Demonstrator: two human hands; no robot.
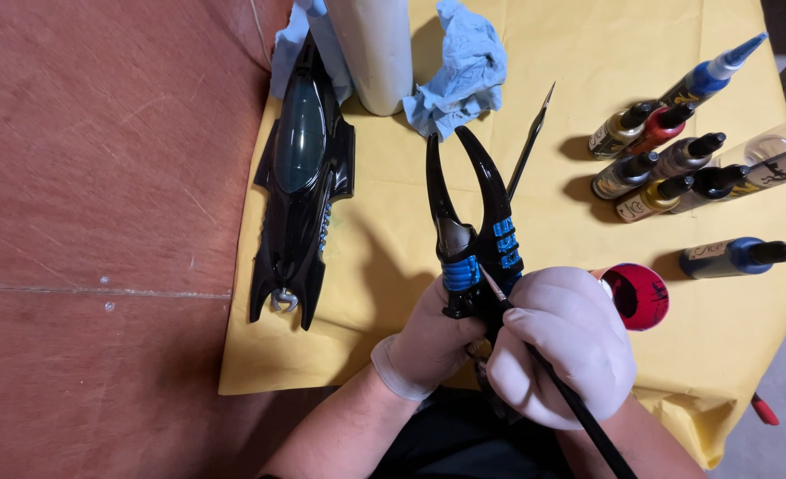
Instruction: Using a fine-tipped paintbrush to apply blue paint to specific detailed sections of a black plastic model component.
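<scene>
Gripping the black forked model part (468,239) in my closed left hand (428,341), I held the fine brush (535,355) pinched in my right hand (566,341), judging a slip could smear blue onto gloss black, or tip the red paint pot (637,295) just right.

Gloved left hand (430,341) gripping black forked part (473,222), right hand (563,348) with brush (579,412).

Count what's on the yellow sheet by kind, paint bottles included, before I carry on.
Paint bottles: 9
Black model body: 1
Black forked model part, in the left hand: 1
Paintbrush, in the right hand: 1
Blue cloths: 2
White cylinder: 1
Red-topped pot: 1
Black pointed tool: 1
Total: 17
</scene>
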